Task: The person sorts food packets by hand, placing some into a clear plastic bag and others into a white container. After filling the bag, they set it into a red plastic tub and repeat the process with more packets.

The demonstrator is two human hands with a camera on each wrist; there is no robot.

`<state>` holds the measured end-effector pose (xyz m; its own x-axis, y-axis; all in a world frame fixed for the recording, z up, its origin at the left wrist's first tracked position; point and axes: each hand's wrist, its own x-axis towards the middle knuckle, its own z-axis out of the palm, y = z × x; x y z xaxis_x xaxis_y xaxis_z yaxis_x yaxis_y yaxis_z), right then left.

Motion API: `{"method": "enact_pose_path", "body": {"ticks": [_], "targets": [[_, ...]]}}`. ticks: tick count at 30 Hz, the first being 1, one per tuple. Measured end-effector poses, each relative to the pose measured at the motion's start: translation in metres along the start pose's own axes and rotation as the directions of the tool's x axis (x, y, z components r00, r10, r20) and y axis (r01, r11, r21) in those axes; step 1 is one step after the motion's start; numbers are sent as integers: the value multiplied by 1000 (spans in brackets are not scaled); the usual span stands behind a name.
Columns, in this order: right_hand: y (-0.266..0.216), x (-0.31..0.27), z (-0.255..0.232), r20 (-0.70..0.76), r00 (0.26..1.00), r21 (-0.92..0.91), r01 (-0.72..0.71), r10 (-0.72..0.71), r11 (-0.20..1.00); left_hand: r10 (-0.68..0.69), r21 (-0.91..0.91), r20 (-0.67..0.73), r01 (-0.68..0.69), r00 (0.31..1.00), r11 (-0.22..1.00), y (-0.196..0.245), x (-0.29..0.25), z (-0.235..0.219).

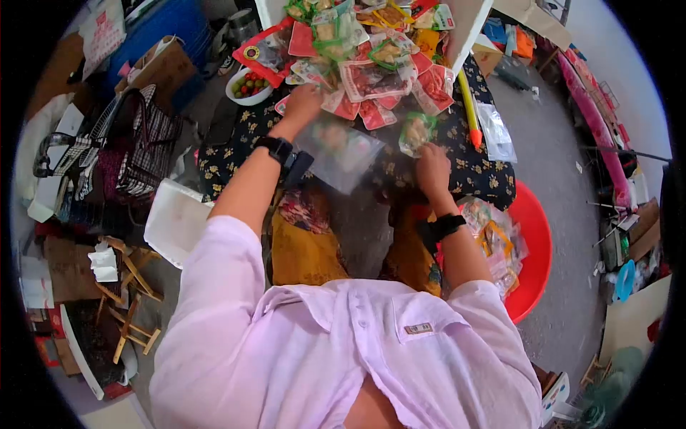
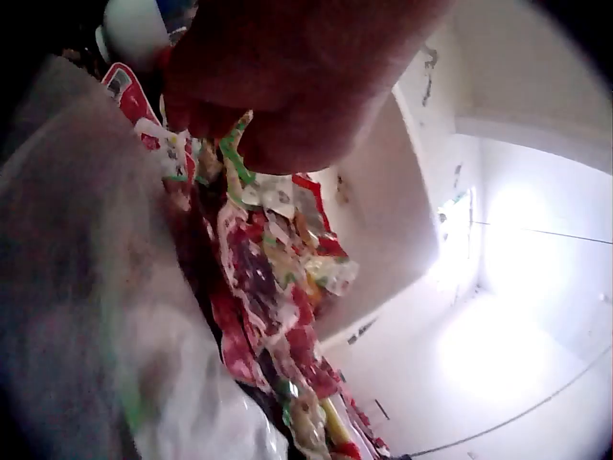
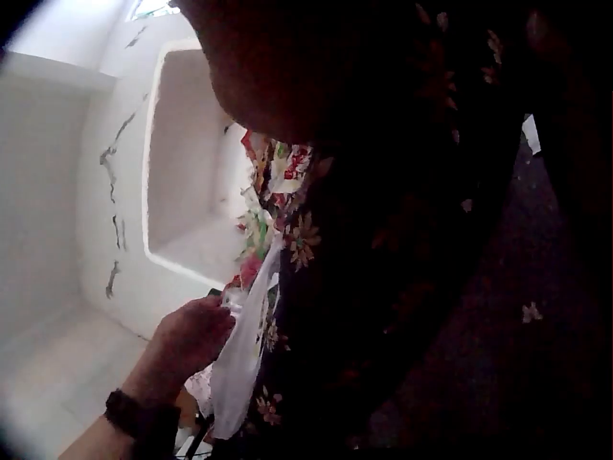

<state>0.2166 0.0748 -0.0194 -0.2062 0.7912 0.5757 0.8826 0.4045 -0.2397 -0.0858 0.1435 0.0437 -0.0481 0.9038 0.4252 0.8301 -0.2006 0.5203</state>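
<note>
In the head view, the left hand (image 1: 304, 107) pinches the upper left edge of a clear plastic bag (image 1: 350, 161), beside the packet pile. A blurred green-and-tan packet shows through the bag. The right hand (image 1: 434, 170) holds the lower end of a green-edged packet (image 1: 416, 134), to the right of the bag. Seen from the left wrist, the left hand (image 2: 297, 86) is bent over the packets, its fingertips partly hidden. The right wrist view shows the left hand (image 3: 192, 335) at the whitish bag (image 3: 241, 369); the right hand (image 3: 287, 72) is dark there, its fingers unclear.
Red and green packets (image 1: 371, 79) spill from a white foam box (image 1: 468, 32) onto the flowered cloth (image 1: 493, 175). A fruit bowl (image 1: 250, 101) stands left, a yellow-orange stick (image 1: 469, 107) right. Below are a red basin (image 1: 537, 250) and a white container (image 1: 175, 222).
</note>
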Motion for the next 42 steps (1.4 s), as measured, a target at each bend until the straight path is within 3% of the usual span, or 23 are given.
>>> {"method": "enact_pose_path", "body": {"ticks": [2, 3, 6, 7, 13, 16, 20, 22, 23, 26, 29, 33, 36, 37, 40, 41, 42], "targets": [[1, -2, 0, 2, 1000, 11, -5, 5, 1000, 38, 164, 29, -42, 999, 986, -79, 49, 44], [2, -1, 0, 14, 1000, 13, -6, 6, 1000, 68, 254, 65, -82, 996, 964, -94, 59, 51], [0, 1, -2, 23, 1000, 19, -13, 12, 1000, 162, 508, 210, -249, 964, 825, -102, 84, 47], [0, 0, -3, 21, 1000, 29, -15, 14, 999, 127, 618, 255, -263, 958, 741, -91, 86, 42], [0, 0, -5, 3, 1000, 65, 0, 0, 998, 19, 314, 215, -88, 977, 945, -153, 123, 67], [-2, 0, -8, -4, 1000, 58, 2, -2, 998, 70, 371, 254, -164, 965, 914, -159, 126, 70], [-3, 0, -9, 1, 1000, 57, 5, -5, 998, 199, 555, 350, -373, 916, 744, -146, 129, 66], [0, -1, -7, -5, 1000, 64, 5, -5, 998, -60, 276, 104, 29, 993, 961, -130, 127, 62], [1, -2, -6, -12, 1000, 66, 8, -7, 998, -225, 87, 25, 222, 974, 971, -121, 123, 59], [3, -2, -3, 18, 1000, 68, -12, 11, 998, -181, -110, -202, 161, 963, 981, -57, 100, 23], [5, -2, 0, 12, 1000, 61, -23, 23, 998, -132, -8, -208, 133, 969, 991, -11, 89, -14], [7, -3, 2, -2, 1000, 80, -17, 17, 997, -66, -231, -255, 6, 965, 973, 0, 76, -34], [7, -3, 1, 14, 999, 92, -36, 35, 995, -195, -691, -129, 53, 972, 721, -13, 64, -35], [7, -2, 2, 25, 999, 96, -36, 34, 995, -261, -919, 31, 130, 965, 373, 21, 37, -54], [10, -3, 3, 30, 999, 110, -39, 36, 993, -217, -984, 174, 180, 961, 8, 32, 0, -60], [10, -4, 3, 14, 999, 117, -42, 41, 992, -214, -955, 295, 296, 931, -25, 32, -12, -65], [9, -7, 0, -1, 999, 124, -46, 47, 991, -228, -950, 312, 302, 922, -78, 35, -23, -67]]}}
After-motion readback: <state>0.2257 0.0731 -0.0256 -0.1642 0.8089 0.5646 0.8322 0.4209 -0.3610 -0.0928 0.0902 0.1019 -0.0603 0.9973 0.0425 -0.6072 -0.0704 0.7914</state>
